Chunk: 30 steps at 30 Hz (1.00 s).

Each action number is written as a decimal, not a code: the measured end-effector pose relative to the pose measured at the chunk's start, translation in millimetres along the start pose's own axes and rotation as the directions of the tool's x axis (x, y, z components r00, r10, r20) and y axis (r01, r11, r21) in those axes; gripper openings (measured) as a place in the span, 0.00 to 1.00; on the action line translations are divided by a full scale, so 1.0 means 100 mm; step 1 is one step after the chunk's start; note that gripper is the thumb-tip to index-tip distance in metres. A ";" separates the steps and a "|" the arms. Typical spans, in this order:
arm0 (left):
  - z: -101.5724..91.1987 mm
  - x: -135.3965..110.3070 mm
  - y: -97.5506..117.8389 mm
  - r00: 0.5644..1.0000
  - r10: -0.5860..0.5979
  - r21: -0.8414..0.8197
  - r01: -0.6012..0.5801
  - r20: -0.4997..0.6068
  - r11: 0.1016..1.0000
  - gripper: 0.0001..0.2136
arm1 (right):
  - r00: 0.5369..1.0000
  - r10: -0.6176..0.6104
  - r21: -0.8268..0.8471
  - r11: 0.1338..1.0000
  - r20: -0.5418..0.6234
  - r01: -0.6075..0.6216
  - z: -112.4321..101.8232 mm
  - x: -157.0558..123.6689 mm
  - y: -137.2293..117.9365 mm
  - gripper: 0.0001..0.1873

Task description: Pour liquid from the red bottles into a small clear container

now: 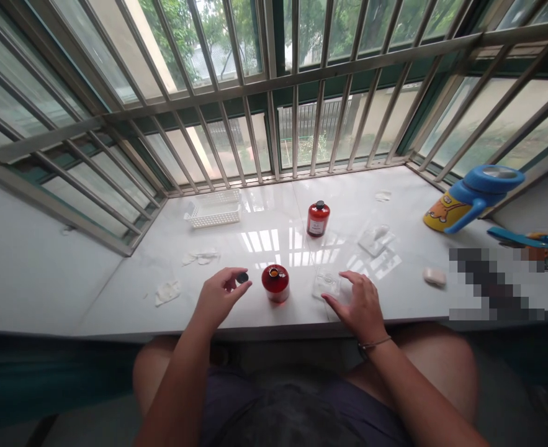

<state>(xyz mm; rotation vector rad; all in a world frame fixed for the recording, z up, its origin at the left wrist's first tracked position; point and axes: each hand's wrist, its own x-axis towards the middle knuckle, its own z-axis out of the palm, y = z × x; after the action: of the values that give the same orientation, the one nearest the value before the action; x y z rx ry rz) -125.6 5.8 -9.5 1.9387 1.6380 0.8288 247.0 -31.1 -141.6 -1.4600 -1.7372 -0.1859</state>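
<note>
The person's left hand (pixel 218 297) has its grip pinched on a small black cap (pixel 242 278), held just to the left of a red bottle (pixel 277 292). That bottle stands upright near the front edge of the desk (pixel 129 304), its mouth bare. Over on the other side, the right hand (pixel 365 301) has its grip spread, thumb and fingers well apart at the edge of a clear, flat piece (pixel 324 285) (whether they touch it, I can't tell). Farther back, a second red bottle (pixel 318 225) stands upright with its black top on. A white basket (pixel 215 214) sits toward the window at left; a blue-and-yellow tumbler (pixel 471 200) leans into view at right.
</note>
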 end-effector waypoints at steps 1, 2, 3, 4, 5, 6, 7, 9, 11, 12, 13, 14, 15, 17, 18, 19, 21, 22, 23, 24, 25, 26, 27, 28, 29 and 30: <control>0.00 0.03 0.08 0.999 0.039 0.019 -0.039 0.021 0.999 0.15 | 1.000 0.001 -0.001 1.000 -0.001 -0.001 0.00 0.00 0.00 0.36; 0.00 0.06 0.15 0.996 0.075 0.036 -0.077 0.045 0.996 0.14 | 1.000 0.001 -0.002 1.000 -0.001 -0.001 0.01 0.00 0.01 0.36; 0.01 0.10 0.20 0.992 0.107 0.049 -0.110 0.069 0.993 0.14 | 1.000 0.003 0.000 1.000 0.000 -0.003 0.01 -0.01 0.01 0.36; 0.02 0.13 0.25 0.987 0.132 0.059 -0.138 0.089 0.989 0.14 | 1.000 0.004 0.002 1.000 0.001 -0.004 0.02 -0.01 0.02 0.36; 0.04 0.16 0.29 0.983 0.151 0.067 -0.158 0.105 0.985 0.14 | 1.000 0.007 0.004 1.000 0.003 -0.007 0.02 -0.01 0.02 0.37; 0.05 0.19 0.33 0.979 0.165 0.075 -0.175 0.118 0.982 0.14 | 1.000 0.009 0.006 1.000 0.004 -0.009 0.03 -0.02 0.03 0.37; 0.07 0.22 0.36 0.975 0.178 0.082 -0.190 0.131 0.978 0.14 | 1.000 0.011 0.007 1.000 0.006 -0.011 0.03 -0.02 0.03 0.37; 0.09 0.26 0.41 0.965 0.211 0.091 -0.226 0.153 0.970 0.13 | 1.000 0.015 0.007 1.000 0.009 -0.015 0.03 -0.02 0.03 0.36; 0.10 0.30 0.45 0.952 0.254 0.091 -0.272 0.169 0.958 0.12 | 1.000 0.019 0.007 1.000 0.014 -0.019 0.02 -0.01 0.02 0.36; 0.10 0.32 0.47 0.946 0.276 0.089 -0.294 0.172 0.952 0.11 | 1.000 0.022 0.008 1.000 0.017 -0.022 0.02 -0.01 0.01 0.36; 0.10 0.33 0.49 0.940 0.293 0.085 -0.311 0.174 0.947 0.11 | 0.999 0.026 0.010 1.000 0.020 -0.026 0.01 -0.01 0.01 0.36; 0.09 0.33 0.50 0.936 0.306 0.078 -0.323 0.175 0.943 0.10 | 0.999 0.029 0.013 0.999 0.022 -0.029 0.01 0.00 0.00 0.36; 0.09 0.34 0.52 0.933 0.314 0.071 -0.330 0.176 0.941 0.10 | 0.999 0.031 0.014 0.999 0.024 -0.031 0.00 0.00 0.00 0.36; 0.09 0.34 0.54 0.929 0.322 0.057 -0.337 0.182 0.940 0.10 | 0.999 0.031 0.014 0.999 0.025 -0.032 0.00 0.00 -0.01 0.36; 0.10 0.34 0.55 0.927 0.325 0.052 -0.340 0.189 0.939 0.10 | 0.999 0.030 0.012 0.999 0.024 -0.031 0.00 0.00 -0.01 0.36; 0.11 0.34 0.55 0.924 0.330 0.049 -0.345 0.196 0.937 0.10 | 0.999 0.030 0.009 1.000 0.023 -0.030 0.00 0.00 -0.01 0.36; 0.14 0.34 0.56 0.917 0.341 0.050 -0.358 0.206 0.932 0.11 | 0.999 0.029 0.006 1.000 0.022 -0.029 0.00 0.00 -0.01 0.35; 0.16 0.34 0.56 0.915 0.346 0.054 -0.364 0.208 0.930 0.11 | 0.999 0.029 0.006 1.000 0.022 -0.029 0.00 0.00 -0.01 0.35; 0.18 0.34 0.55 0.914 0.349 0.059 -0.368 0.206 0.928 0.12 | 0.999 0.029 0.006 1.000 0.021 -0.029 0.00 0.00 -0.01 0.35; 0.19 0.35 0.55 0.914 0.352 0.065 -0.371 0.201 0.927 0.12 | 0.999 0.028 0.005 1.000 0.020 -0.028 0.00 0.00 -0.01 0.36; 0.21 0.35 0.55 0.915 0.354 0.068 -0.373 0.195 0.925 0.14 | 0.999 0.027 0.004 1.000 0.019 -0.028 0.00 0.00 -0.01 0.36; 0.23 0.36 0.55 0.915 0.356 0.068 -0.374 0.188 0.925 0.16 | 0.999 0.027 0.003 1.000 0.019 -0.027 0.00 0.00 -0.01 0.36; 0.24 0.36 0.55 0.917 0.357 0.065 -0.373 0.177 0.926 0.18 | 0.999 0.026 0.003 1.000 0.020 -0.026 0.00 -0.01 0.00 0.36; 0.25 0.36 0.55 0.921 0.354 0.058 -0.367 0.164 0.928 0.20 | 0.999 0.026 0.004 1.000 0.021 -0.026 0.00 -0.01 0.00 0.36; 0.26 0.35 0.55 0.926 0.346 0.047 -0.356 0.149 0.933 0.21 | 0.999 0.027 0.006 1.000 0.022 -0.027 0.00 -0.01 0.00 0.36; 0.26 0.34 0.54 0.935 0.331 0.034 -0.338 0.132 0.941 0.21 | 0.999 0.027 0.009 1.000 0.024 -0.027 0.00 -0.01 0.00 0.36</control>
<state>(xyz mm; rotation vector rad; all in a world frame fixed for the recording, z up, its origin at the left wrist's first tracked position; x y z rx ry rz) -65.4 30.2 14.3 2.2999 1.2901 0.7723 246.4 -31.4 -142.1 -1.4840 -1.7338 -0.1469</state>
